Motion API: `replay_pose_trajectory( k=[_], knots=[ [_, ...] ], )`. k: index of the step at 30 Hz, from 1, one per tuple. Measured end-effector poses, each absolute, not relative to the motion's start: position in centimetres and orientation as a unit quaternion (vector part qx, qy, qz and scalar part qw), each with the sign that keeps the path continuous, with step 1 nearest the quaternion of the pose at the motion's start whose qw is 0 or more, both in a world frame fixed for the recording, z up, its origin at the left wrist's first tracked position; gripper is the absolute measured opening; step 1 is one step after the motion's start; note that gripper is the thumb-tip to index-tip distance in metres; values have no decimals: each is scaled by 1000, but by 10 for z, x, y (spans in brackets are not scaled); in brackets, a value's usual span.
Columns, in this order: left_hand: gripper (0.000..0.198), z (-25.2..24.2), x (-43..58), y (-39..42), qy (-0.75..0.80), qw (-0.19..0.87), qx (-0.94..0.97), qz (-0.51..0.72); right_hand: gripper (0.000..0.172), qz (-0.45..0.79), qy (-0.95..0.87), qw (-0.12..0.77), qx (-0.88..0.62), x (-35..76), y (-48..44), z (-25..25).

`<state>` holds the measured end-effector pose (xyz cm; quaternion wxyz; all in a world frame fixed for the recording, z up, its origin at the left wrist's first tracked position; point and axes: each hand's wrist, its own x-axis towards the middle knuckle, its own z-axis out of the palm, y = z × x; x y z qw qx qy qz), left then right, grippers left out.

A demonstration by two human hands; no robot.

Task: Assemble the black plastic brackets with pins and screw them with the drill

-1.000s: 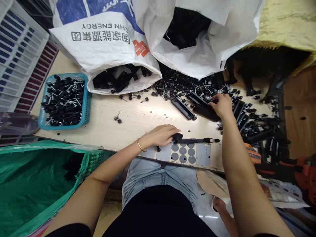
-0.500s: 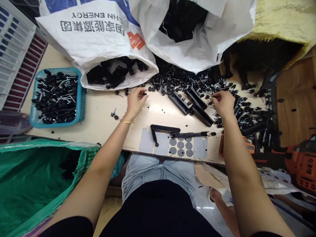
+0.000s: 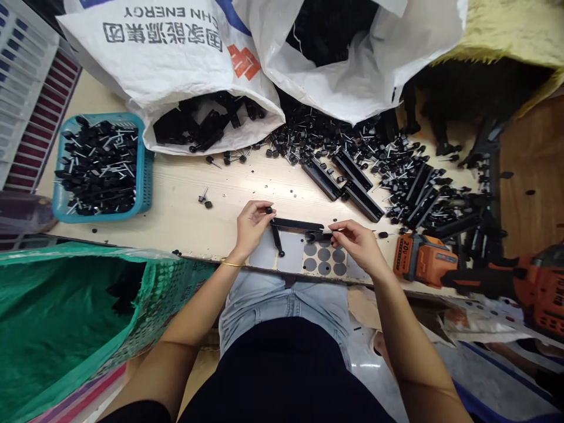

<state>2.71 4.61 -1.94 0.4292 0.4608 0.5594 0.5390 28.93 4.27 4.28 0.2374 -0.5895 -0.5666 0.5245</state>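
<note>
My left hand (image 3: 253,230) is closed in a pinch on a small black knob (image 3: 269,210), just above the left end of a black jointed arm (image 3: 297,224). That arm lies folded near the table's front edge, one short link angled toward me. My right hand (image 3: 359,244) pinches a black-headed screw at the arm's right end, its thin metal shank pointing left. A second black arm piece (image 3: 311,237) lies partly hidden behind those fingers. Under the parts are grey sheets (image 3: 291,254) and several grey round pads (image 3: 324,252).
Loose black-headed screws (image 3: 304,135) heap along the back, beside black channel pieces (image 3: 363,201). A blue basket (image 3: 147,176) of screws stands left. White sacks (image 3: 176,70) and a yellow sack (image 3: 497,35) line the back. An orange power tool (image 3: 427,258) lies right; a green sack (image 3: 53,317) hangs left.
Both hands have come back from the screw pile toward me, each with a small black part, and now meet the two ends of the black jointed arm.
</note>
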Motion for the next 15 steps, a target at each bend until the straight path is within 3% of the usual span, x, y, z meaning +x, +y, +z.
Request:
replay_pose_trajectory(
  k=[3, 7, 10, 15],
  knots=[
    [19, -14, 25, 41, 556, 380, 518, 528, 16, 406, -662, 221, -590, 286, 47, 41],
    [14, -10, 18, 34, 518, 263, 657, 482, 22, 261, -803, 145, -516, 275, 51, 49],
    [13, -9, 10, 32, 478, 198, 733, 442, 23, 228, -838, 95, -487, 267, 54, 53],
    [13, -8, 4, 28, 490, 191, 743, 414, 18, 205, -794, 146, -553, 262, 48, 39]
  ],
)
